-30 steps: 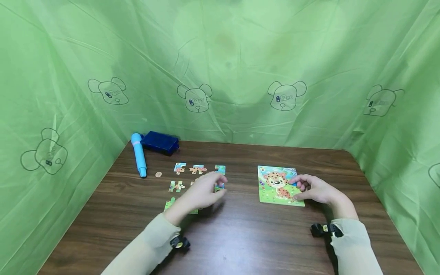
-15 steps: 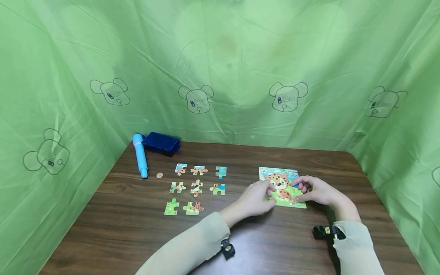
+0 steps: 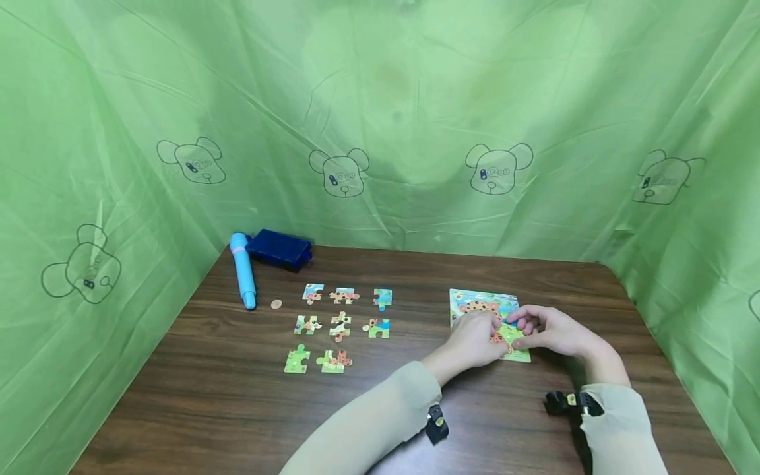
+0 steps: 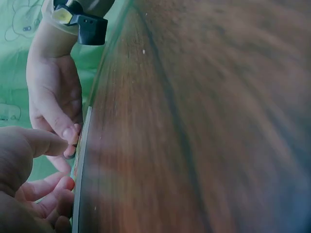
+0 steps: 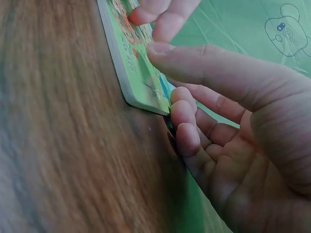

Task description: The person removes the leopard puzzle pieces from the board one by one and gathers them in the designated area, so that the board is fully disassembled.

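A puzzle board [image 3: 483, 297] with a spotted cub picture lies flat at the right of the table. My right hand [image 3: 558, 336] holds its right edge, thumb and forefinger over the picture. In the right wrist view its other fingers [image 5: 182, 114] are curled beside the board's corner. My left hand [image 3: 475, 340] reaches over the middle of the picture, hiding part of it. Its thumb [image 4: 46, 143] is out straight near the right hand's fingertips. No loose thing shows in either hand. Several puzzle pieces [image 3: 340, 323] lie apart in rows on the left.
A blue microphone-shaped stick [image 3: 243, 274] and a dark blue box [image 3: 279, 247] lie at the back left of the wooden table [image 3: 196, 389]. A small round disc [image 3: 276, 304] lies near the stick. Green cloth [image 3: 410, 224] hangs around the table.
My left hand has moved right, from above the loose pieces to over the puzzle board. My right hand has stayed at the board's right edge.
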Motion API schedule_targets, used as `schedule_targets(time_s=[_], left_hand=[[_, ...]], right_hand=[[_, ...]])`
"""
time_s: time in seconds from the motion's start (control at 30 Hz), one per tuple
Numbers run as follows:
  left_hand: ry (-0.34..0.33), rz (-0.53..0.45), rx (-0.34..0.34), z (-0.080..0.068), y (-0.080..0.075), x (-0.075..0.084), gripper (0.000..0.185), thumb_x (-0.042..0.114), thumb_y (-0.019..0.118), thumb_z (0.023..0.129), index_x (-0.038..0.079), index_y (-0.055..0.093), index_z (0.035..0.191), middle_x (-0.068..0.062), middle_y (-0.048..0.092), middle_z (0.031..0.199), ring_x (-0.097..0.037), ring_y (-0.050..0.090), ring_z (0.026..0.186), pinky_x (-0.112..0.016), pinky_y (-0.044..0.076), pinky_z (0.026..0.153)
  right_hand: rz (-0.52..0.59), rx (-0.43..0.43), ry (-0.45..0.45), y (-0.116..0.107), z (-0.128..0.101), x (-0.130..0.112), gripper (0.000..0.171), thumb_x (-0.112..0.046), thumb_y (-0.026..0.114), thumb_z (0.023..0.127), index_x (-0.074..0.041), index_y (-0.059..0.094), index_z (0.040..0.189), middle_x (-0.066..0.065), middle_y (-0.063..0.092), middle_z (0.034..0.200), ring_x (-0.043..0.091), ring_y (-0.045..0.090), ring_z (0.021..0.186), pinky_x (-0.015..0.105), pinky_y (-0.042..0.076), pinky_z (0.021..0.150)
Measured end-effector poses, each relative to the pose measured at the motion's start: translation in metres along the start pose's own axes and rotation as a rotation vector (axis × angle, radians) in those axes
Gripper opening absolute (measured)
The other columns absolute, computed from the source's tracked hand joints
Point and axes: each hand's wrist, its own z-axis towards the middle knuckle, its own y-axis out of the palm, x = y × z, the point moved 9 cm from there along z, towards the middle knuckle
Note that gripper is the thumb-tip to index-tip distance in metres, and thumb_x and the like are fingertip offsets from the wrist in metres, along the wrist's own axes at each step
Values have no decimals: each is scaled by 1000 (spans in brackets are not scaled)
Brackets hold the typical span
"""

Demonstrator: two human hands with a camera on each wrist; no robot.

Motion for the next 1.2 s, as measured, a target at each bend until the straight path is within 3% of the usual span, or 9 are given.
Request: schedule_targets(time_s=[0.1, 0.23, 0.53, 1.2], left_hand=[[-26, 40, -56, -5, -9, 9, 49, 47, 84, 91, 22, 76, 132, 16, 73, 116, -2, 62, 108, -26, 48, 89], [-44, 78, -94, -6, -6, 10, 57, 53, 82, 93, 25, 72, 142, 13, 71, 130, -6, 60, 120, -31, 47, 95], [-54, 47, -80, -7, -5, 10, 53, 52, 84, 90, 35, 73, 140, 16, 69, 127, -6, 57, 116, -29, 42, 94], [-89, 55, -62, -6, -2, 11, 49, 54, 88, 88, 39, 74, 133, 21, 69, 124, -4, 57, 114, -29, 39, 93]], right_hand=[[1, 39, 1, -7, -1, 4, 46, -8, 89, 91, 5, 67, 130, 14, 64, 104, 14, 60, 89, 25, 53, 76], [9, 72, 7, -11, -3, 6, 51, -6, 88, 91, 7, 65, 134, 17, 65, 107, 13, 62, 88, 25, 54, 76], [38, 96, 19, -12, -4, 8, 65, -1, 89, 89, 12, 57, 144, 23, 63, 122, 11, 62, 87, 24, 54, 74], [86, 81, 23, -10, -3, 13, 70, 3, 87, 89, 14, 52, 148, 26, 60, 125, 11, 64, 89, 24, 56, 75]])
